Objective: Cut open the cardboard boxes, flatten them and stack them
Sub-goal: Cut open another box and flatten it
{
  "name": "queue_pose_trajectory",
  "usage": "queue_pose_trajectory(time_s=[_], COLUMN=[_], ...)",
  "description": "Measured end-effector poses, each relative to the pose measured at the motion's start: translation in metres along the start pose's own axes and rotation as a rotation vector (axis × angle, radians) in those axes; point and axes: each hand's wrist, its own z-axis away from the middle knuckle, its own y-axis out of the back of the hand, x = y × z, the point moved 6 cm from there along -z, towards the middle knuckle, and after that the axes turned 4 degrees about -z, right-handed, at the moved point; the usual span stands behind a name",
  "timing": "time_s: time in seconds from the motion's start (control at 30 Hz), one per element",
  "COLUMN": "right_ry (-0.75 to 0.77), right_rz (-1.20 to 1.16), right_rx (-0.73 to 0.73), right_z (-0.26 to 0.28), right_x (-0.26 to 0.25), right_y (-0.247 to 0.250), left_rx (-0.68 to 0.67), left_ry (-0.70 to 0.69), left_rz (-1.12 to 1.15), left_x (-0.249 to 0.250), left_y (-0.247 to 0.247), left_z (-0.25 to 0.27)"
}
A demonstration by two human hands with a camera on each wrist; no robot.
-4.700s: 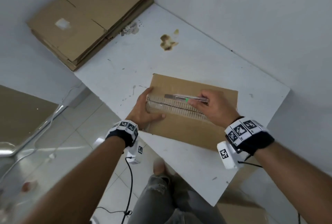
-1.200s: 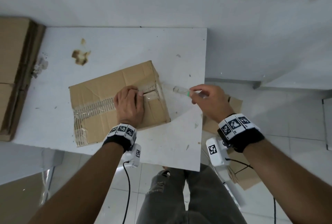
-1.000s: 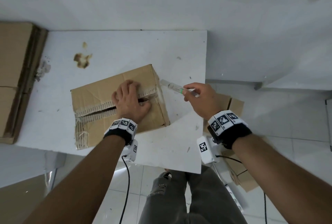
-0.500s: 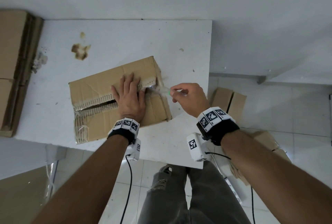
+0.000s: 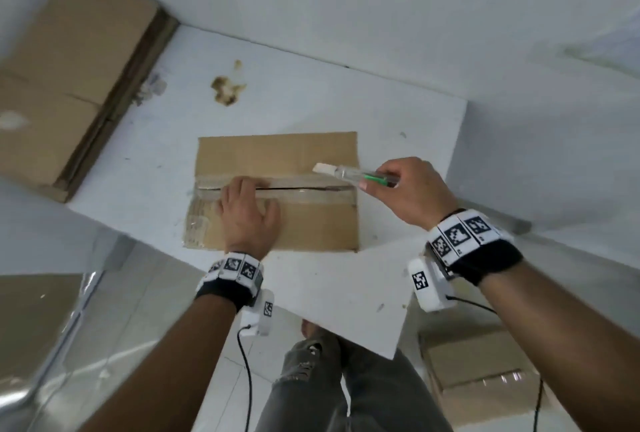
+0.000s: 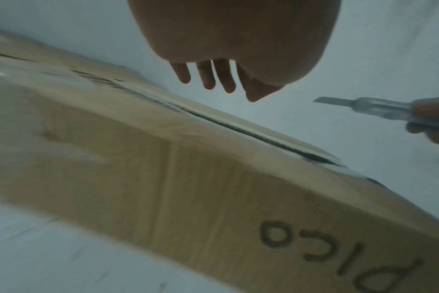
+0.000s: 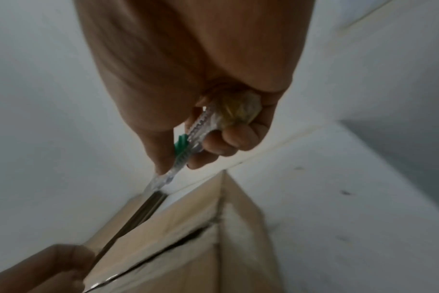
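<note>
Half a second ago the brown corrugated cardboard box lay askew on the scuffed white table; now its long edges run nearly level across the head view, and the clear-plastic utility knife with a green slider has lifted off the taped end to hover above the box's right part, blade pointing left. The right hand curls its fingers round the knife's handle, thumb along its side — the right wrist view shows the ribbed transparent casing and a yellowish butt tucked against the palm. The left hand lies on the near flap with fingers straight, their tips at the dark slit that splits the glossy clear tape along the top seam; in the left wrist view the fingers look relaxed and apart from the cardboard, so how firmly they press is hard to say. That view shows dark letters printed on the box's side, cut off at the frame's edge. A stack of flattened brown cardboard sheets sits at the table's far left, partly out of frame, beyond a rusty brown stain. Another taped cardboard box shows on the floor at lower right — mostly hidden by the right forearm.
</note>
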Motion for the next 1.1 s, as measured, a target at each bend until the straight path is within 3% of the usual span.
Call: queue_pose_trajectory(time_s=[0.07, 0.13, 0.23, 0.33, 0.43, 0.5, 0.57, 0.63, 0.7, 0.8, 0.9, 1.1], right_ry=[0.095, 0.197, 0.235, 0.186, 0.102, 0.002, -0.113, -0.089, 0.069, 0.191, 0.294, 0.572], right_rz=[0.111, 0.210, 0.318, 0.451, 0.396, 0.126, -0.054, -0.057, 0.054, 0.194, 0.387, 0.748], right_rx=[-0.059, -0.119, -0.191, -0.200, -0.173, -0.327, -0.548, -0.658, -0.495, -0.239, -0.218, -0.283], right_z=[-0.033, -0.069, -0.110, -0.121, -0.098, -0.059, -0.006, 0.034, 0.037, 0.012, -0.010, -0.048], right_x=[-0.040, -0.075, -0.103, -0.097, -0.075, -0.050, -0.028, -0.016, -0.018, -0.034, -0.058, -0.097], right_y=[-0.024, -0.053, -0.088, -0.097, -0.087, -0.090, -0.099, -0.103, -0.090, -0.057, -0.052, -0.095], left_rx=[0.078, 0.107, -0.048, -0.262, -0.245, -0.294, -0.420, -0.580, -0.694, -0.687, -0.609, -0.442], left_ry=[0.224, 0.482, 0.870, 0.911, 0.990, 0.957, 0.786, 0.592, 0.496, 0.506, 0.506, 0.452], left_rz=[-0.031, 0.104, 0.428, 0.538, 0.454, 0.296, 0.107, -0.027, -0.106, -0.161, -0.182, -0.304], left_x=[-0.036, -0.068, -0.089, -0.078, -0.079, -0.080, -0.073, -0.064, -0.057, -0.053, -0.049, -0.037], left_y=[0.019, 0.026, 0.005, -0.015, -0.011, -0.003, 0.006, 0.000, -0.007, -0.009, -0.013, -0.022], left_z=[0.028, 0.065, 0.112, 0.106, 0.067, 0.041, 0.016, -0.002, -0.010, -0.010, 0.005, 0.019])
